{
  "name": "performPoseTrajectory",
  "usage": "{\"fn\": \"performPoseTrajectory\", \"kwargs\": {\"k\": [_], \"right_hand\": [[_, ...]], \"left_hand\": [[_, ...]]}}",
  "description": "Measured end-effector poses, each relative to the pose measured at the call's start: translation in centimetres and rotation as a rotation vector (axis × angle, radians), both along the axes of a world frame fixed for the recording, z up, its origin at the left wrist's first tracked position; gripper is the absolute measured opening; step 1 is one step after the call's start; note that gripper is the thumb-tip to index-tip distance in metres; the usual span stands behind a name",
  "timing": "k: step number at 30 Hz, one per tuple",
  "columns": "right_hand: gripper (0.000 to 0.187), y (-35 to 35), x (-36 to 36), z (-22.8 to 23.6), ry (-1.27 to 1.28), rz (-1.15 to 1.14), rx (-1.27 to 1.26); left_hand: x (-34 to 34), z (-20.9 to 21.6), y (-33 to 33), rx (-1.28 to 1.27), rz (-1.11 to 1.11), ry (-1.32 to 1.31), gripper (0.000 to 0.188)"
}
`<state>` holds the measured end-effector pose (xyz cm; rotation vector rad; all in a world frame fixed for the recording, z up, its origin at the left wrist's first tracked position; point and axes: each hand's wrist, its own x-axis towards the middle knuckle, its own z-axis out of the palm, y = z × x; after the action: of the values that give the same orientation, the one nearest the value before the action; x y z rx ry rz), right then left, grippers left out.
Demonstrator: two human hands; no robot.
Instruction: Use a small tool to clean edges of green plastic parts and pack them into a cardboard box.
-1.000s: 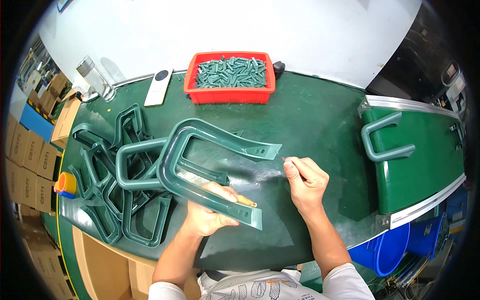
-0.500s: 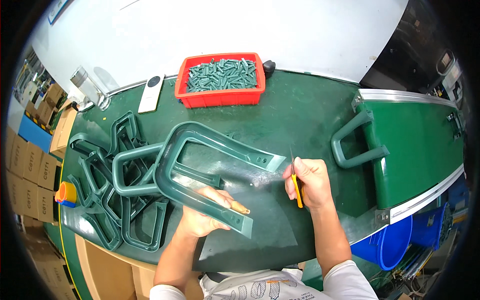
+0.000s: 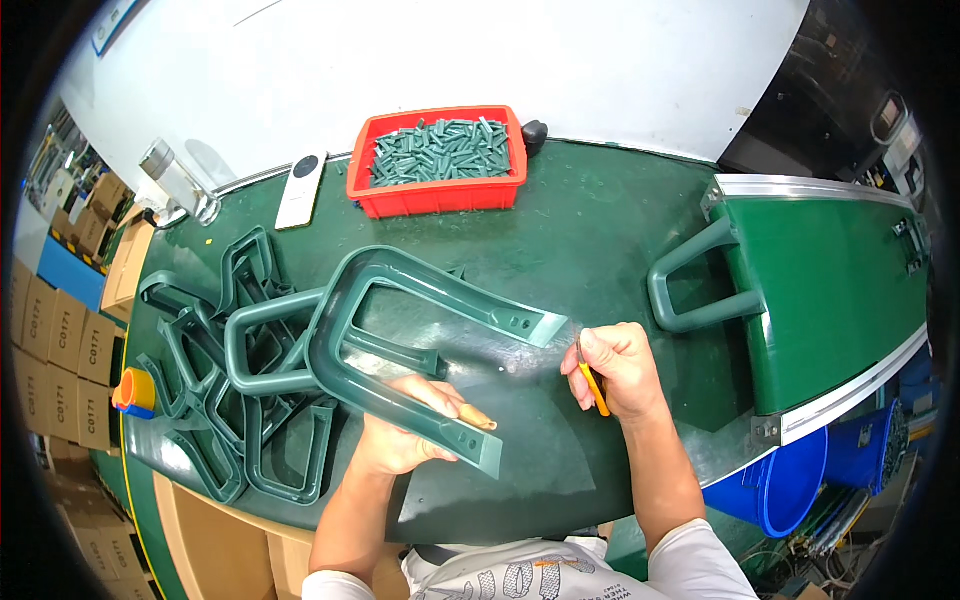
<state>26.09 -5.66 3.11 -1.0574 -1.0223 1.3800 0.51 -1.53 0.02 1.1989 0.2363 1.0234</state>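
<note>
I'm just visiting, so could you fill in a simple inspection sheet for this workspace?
Surface: green table, with bright reflections.
Job's things: U-shaped green part held above the table; yellow-handled tool; pile of green parts at left.
Clutter: white flat device, clear bottle and orange-and-blue item.
Hands: left hand grips the U-shaped green part's nearer arm; right hand holds the yellow-handled tool beside its farther arm's end.
Cables: none identifiable for certain.
Surroundings: red bin of small green pieces behind; conveyor at right; blue bin below it; cardboard boxes at left.
</note>
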Motion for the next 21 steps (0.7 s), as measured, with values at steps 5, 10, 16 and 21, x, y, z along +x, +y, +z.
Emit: {"fn": "performPoseTrajectory", "kwargs": {"k": [5, 10, 16, 21], "right_hand": [[0.042, 0.0, 0.1, 0.0, -0.001, 0.012, 0.008], [0.044, 0.0, -0.1, 0.0, -0.002, -0.02, 0.034], [0.041, 0.1, 1.2, -0.6, 0.025, 0.107, 0.143], [0.04, 0.0, 0.6, -0.4, -0.251, 0.337, 0.305]], "left_hand": [[-0.2, -0.4, 0.1, 0.013, -0.01, 0.013, 0.041], [-0.2, -0.4, 0.3, 0.025, -0.012, 0.034, 0.041], [0.5, 0.2, -0.2, 0.001, 0.081, 0.048, 0.041], [-0.2, 0.2, 0.6, -0.166, 0.248, 0.095, 0.046]]}}
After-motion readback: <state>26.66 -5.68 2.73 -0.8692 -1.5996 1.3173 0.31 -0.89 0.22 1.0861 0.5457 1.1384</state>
